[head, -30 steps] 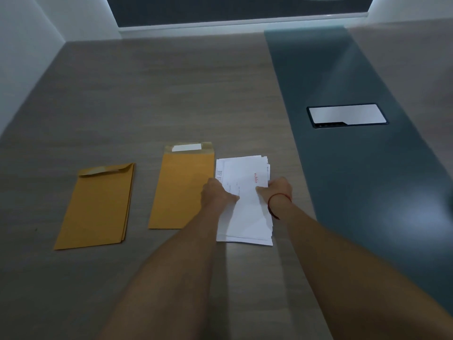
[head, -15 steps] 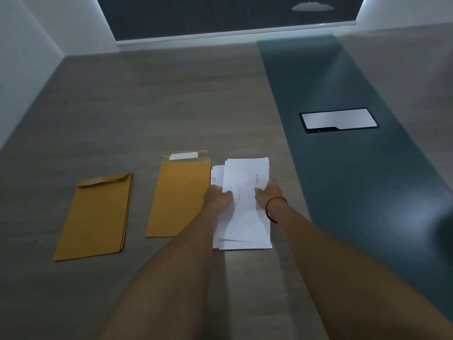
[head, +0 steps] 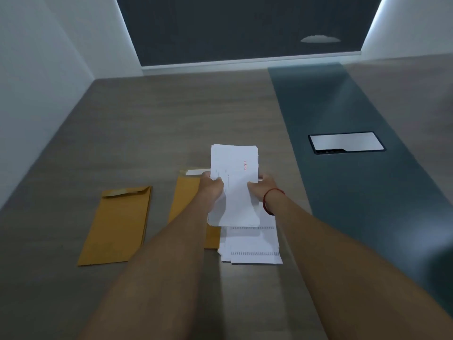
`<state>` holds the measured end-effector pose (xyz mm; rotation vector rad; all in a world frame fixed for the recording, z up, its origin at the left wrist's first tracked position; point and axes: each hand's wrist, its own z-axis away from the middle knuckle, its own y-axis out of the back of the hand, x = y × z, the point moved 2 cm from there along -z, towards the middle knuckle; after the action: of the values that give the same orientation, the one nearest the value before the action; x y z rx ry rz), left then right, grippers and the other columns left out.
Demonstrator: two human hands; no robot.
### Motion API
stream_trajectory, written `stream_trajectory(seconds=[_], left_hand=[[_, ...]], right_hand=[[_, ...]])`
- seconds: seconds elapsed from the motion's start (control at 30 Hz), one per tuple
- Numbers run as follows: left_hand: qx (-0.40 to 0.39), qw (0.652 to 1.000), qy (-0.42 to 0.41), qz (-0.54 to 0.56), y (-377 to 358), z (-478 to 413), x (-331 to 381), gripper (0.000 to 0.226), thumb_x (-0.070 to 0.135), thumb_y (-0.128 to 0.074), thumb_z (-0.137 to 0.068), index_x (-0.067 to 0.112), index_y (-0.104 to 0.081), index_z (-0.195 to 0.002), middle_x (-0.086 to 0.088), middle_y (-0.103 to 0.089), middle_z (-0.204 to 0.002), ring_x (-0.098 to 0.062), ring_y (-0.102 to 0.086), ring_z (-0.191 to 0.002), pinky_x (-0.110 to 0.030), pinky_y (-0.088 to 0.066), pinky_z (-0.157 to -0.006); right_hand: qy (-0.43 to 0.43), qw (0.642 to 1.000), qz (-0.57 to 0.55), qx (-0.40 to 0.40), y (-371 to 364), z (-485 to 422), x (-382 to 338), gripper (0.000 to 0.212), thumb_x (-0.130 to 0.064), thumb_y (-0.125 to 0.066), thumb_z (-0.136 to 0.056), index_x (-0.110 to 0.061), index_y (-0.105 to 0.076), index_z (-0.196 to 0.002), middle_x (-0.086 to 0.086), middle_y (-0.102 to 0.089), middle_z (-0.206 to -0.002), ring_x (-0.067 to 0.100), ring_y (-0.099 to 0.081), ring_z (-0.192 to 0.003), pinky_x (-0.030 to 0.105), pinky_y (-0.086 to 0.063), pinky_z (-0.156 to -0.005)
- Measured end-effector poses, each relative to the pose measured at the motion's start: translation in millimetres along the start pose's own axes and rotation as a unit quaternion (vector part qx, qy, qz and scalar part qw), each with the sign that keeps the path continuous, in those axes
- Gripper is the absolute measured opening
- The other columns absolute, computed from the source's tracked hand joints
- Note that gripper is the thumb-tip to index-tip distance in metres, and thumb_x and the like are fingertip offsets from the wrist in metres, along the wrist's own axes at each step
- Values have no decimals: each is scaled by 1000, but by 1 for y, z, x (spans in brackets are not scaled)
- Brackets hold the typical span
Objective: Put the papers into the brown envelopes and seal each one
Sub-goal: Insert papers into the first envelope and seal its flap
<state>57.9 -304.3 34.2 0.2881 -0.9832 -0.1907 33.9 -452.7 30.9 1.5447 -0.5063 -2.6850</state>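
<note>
Table [head: 171,114]: wood-grain top carrying all the task items; a dark strip runs along its right side, with an inset panel [head: 346,142] whose purpose cannot be told.
Left envelope [head: 117,224]: brown, flat on the table, well apart from the hands; flap at the far end, and whether it is stuck down is unclear.
Near envelope [head: 186,200]: brown, lying just beside the papers, flap end away from the person and a pale strip showing there, so the mouth appears open to receive sheets; the left forearm hides much of it.
Papers on table [head: 252,246]: white stack remaining under the raised sheets; its far part is covered.
Lifted papers [head: 235,182]: a bundle raised off the stack, held by its long edges, probably to square it before insertion; the print is too small to read.
Left hand [head: 212,186]: closed on the bundle's left edge, thumb on top.
Right hand [head: 261,186]: closed on the right edge; a red band [head: 269,201] circles the wrist. Fingers beneath the sheets are hidden.
</note>
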Motion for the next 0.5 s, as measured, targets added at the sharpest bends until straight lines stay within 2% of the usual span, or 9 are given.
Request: stream_trajectory(seconds=[0.07,0.17,0.23,0.33,0.4,0.5], left_hand=[[16,1000,-4,6,13,-8,9,41,23,-42,-99,15,-40,-139,-7,-55,-131,-25,-53,-112,-31,-42,-87],[28,999,-18,-6,32,-25,22,38,20,-41,-98,13,-45,-135,-8,-57,-127,-18,-48,-94,-27,-39,-77],[33,999,-20,-7,43,-40,27,36,18,-41,-97,11,-49,-131,-10,-59,-126,-16,-47,-88,-26,-38,-71],[35,999,-10,-9,55,-63,29,35,19,-42,-97,10,-52,-129,-11,-61,-125,-21,-54,-95,-29,-43,-79],[32,999,4,-9,59,-78,25,35,21,-42,-98,12,-49,-131,-9,-60,-122,-22,-54,-101,-32,-43,-83],[27,999,17,-8,62,-98,17,34,21,-42,-98,14,-48,-131,-4,-58,-115,-19,-52,-97,-31,-42,-82]], right_hand=[[4,1000,-6,1,-12,-5,-16,32,-6,-52,-89,-5,-55,-120,14,-65,-116,32,-64,-105,29,-48,-78],[13,1000,-16,-6,-30,-19,-35,18,-5,-52,-88,-11,-57,-104,14,-67,-114,27,-63,-89,27,-47,-75],[7,1000,-2,-15,-41,-31,-43,17,-6,-53,-88,-9,-58,-103,13,-68,-110,22,-59,-84,27,-47,-76],[-5,998,50,-38,-60,-54,-50,23,-10,-54,-86,-4,-63,-106,8,-64,-96,23,-59,-85,28,-46,-74],[-7,995,90,-49,-72,-67,-50,22,-7,-52,-87,-2,-63,-105,10,-63,-96,25,-56,-86,29,-44,-73],[-13,991,119,-56,-85,-83,-47,26,-4,-52,-89,2,-64,-111,16,-66,-104,26,-56,-86,28,-44,-74]])
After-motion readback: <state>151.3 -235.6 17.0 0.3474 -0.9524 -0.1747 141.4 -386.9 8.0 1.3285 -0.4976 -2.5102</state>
